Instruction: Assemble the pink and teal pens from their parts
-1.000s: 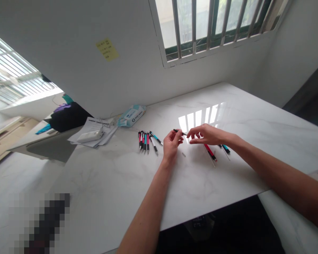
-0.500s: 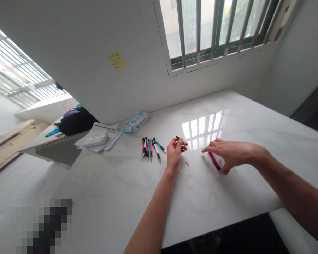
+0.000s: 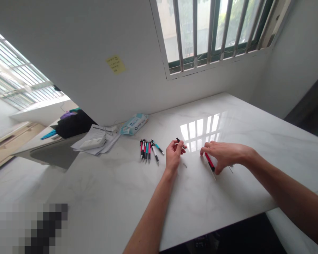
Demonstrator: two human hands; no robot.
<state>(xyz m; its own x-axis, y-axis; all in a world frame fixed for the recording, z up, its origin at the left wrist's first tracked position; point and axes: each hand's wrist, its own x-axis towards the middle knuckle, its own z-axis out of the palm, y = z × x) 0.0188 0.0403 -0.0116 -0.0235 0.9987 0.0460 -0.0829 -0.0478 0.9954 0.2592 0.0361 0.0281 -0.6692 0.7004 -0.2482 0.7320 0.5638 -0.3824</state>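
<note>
My left hand (image 3: 172, 157) is closed, pinching a small black pen part (image 3: 178, 140) above the table; a thin end sticks out past the fingertips. Just below that hand lies a small clear or metallic piece (image 3: 184, 165), perhaps a spring. My right hand (image 3: 222, 155) curls over a red pen barrel (image 3: 209, 161) with a black grip, thumb at its near end and fingers at its far end. A thin white refill-like stick (image 3: 213, 174) lies alongside the barrel. Another thin stick (image 3: 231, 169) shows partly from behind the right hand.
Several click pens (image 3: 148, 151) in red, teal, white and black lie grouped left of my left hand. Behind them are a wipes packet (image 3: 135, 124), papers (image 3: 95, 150) and a white device (image 3: 94, 143). The marble-look table (image 3: 116, 204) meets a wall with a barred window.
My right thumb has drawn in against the near end of the red barrel. The left hand keeps its pinch on the black part. The whole view has shifted slightly.
</note>
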